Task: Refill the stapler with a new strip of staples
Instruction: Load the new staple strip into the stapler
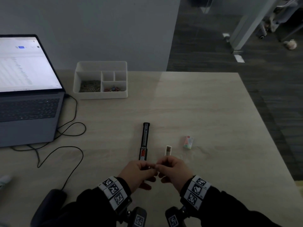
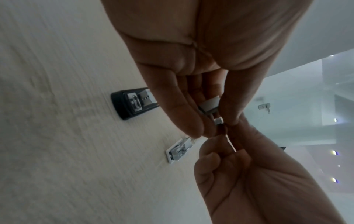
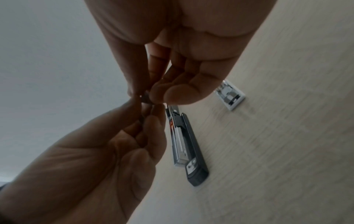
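Both hands, left hand (image 1: pixel 138 171) and right hand (image 1: pixel 173 169), are pinching a staple strip (image 2: pixel 210 106); separating gently, aligning toward the open stapler (image 1: pixel 144 141).

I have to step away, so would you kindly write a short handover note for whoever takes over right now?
Left hand: pinches one end of a staple strip, raised over the table.
Right hand: pinches the strip's other end; fingertips of both hands meet.
Stapler: lies flat ahead of the hands, swung open, magazine channel exposed.
Inner staple tray: open, right of the stapler. Its printed sleeve lies further right.
Done: stapler opened, staples unboxed, strip in hand.
Left: lay the strip in the channel, close the stapler.
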